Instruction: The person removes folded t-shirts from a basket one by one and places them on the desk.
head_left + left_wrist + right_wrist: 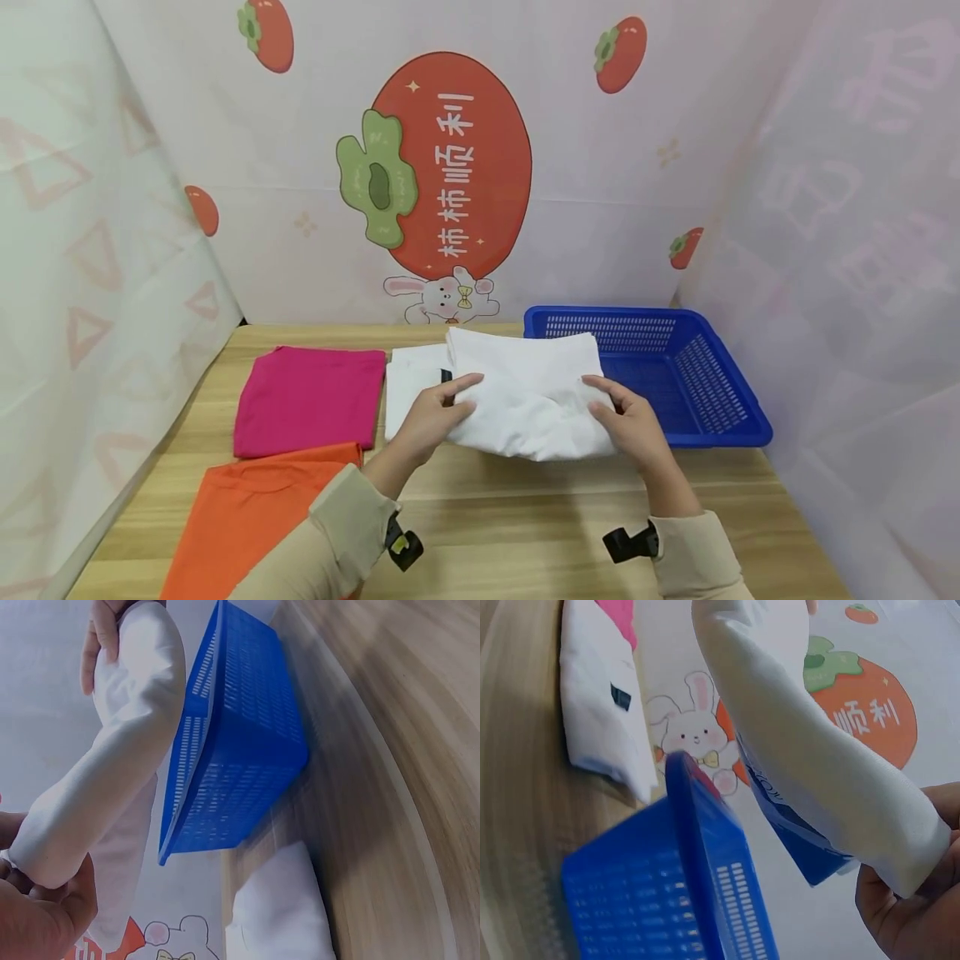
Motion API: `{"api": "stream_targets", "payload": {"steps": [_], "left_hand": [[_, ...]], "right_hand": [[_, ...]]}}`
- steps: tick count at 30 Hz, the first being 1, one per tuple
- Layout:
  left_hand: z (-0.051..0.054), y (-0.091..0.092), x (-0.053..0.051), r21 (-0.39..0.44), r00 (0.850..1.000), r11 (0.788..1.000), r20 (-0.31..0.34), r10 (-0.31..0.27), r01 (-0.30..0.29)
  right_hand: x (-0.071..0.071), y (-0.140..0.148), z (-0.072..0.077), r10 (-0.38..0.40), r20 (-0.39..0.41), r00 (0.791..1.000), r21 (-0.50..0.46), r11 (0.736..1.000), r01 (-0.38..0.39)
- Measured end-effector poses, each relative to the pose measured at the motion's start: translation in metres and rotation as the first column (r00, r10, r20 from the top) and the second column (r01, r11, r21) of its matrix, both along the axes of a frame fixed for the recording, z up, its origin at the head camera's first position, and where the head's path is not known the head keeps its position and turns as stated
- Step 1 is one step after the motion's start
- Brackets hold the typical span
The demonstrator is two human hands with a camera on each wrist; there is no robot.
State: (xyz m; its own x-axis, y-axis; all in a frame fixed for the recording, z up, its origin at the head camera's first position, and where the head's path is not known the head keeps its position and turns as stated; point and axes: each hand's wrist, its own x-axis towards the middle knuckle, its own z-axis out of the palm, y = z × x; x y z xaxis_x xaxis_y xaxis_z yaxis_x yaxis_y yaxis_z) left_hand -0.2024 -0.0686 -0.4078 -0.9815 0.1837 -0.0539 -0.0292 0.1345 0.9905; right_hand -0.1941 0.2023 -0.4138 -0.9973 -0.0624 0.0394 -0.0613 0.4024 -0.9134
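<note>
A folded white T-shirt is held up above the table between both hands. My left hand pinches its left edge, thumb on the near face. At the opposite edge, my right hand grips the cloth in the same way. The right wrist view shows a blue print with lettering on the T-shirt's far side. Partly hidden behind the left hand lies another folded white garment with a dark patch. Behind the held T-shirt, on the right, stands a blue plastic basket, partly covered by it.
A folded magenta garment lies at the back left of the wooden table. In front of it is a folded orange garment, partly under the left sleeve. Printed fabric hangings enclose the back and sides.
</note>
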Motion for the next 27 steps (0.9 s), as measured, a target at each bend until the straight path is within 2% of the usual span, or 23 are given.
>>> {"api": "stream_targets", "payload": {"steps": [2,5,11,20,27], "left_hand": [[-0.001,-0.006,0.004,0.014,1.000,1.000,-0.003,0.014,-0.014],[-0.013,-0.016,0.005,0.029,0.999,0.999,-0.009,0.040,-0.040],[-0.019,-0.032,0.018,0.019,0.997,0.997,0.008,0.071,-0.071],[-0.029,-0.054,0.044,-0.010,0.993,0.995,0.062,0.102,-0.101],[-0.043,-0.068,0.061,-0.027,0.987,0.988,0.056,0.151,-0.150]], "right_hand": [[0.001,-0.006,-0.002,0.009,-0.006,1.000,-0.021,1.000,-0.009],[0.003,-0.013,-0.006,0.028,-0.011,1.000,-0.060,0.998,-0.029],[0.008,-0.026,-0.014,0.056,0.003,0.998,-0.127,0.990,-0.056],[0.020,-0.048,-0.029,0.082,0.070,0.994,-0.208,0.976,-0.066],[0.028,-0.062,-0.042,0.144,0.092,0.985,-0.232,0.965,-0.119]]}}
